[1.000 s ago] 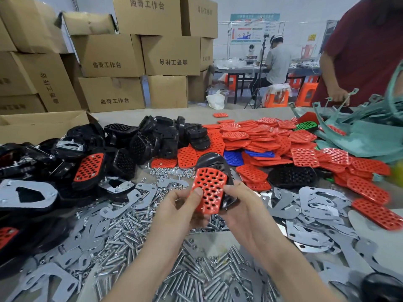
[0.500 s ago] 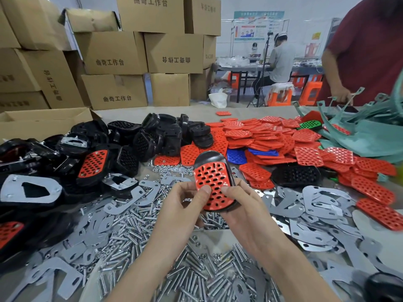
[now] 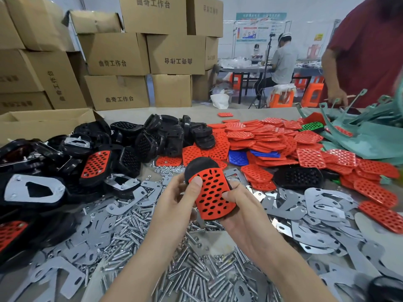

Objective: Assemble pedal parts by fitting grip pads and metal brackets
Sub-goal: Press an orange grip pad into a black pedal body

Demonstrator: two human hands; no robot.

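- Bench (image 3: 130, 116) heaped with parts; cartons (image 3: 117, 53) behind.
- Left hand (image 3: 174, 199) and right hand (image 3: 242, 211) hold pedal body (image 3: 200, 165), fingers (image 3: 196, 182) clasped round it, pressing grip pad (image 3: 210, 192).
- Recommend even pressure along the edges until flush.

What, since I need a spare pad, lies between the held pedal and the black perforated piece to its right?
In the head view: beside the held pedal, a metal bracket, then a few red grip pads.

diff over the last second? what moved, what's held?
The red pad went from askew in front of the black body to lying lined up on its face. The left hand slid its thumb up to the pad's top corner. Both hands kept their grip; the right hand still cradles the body.
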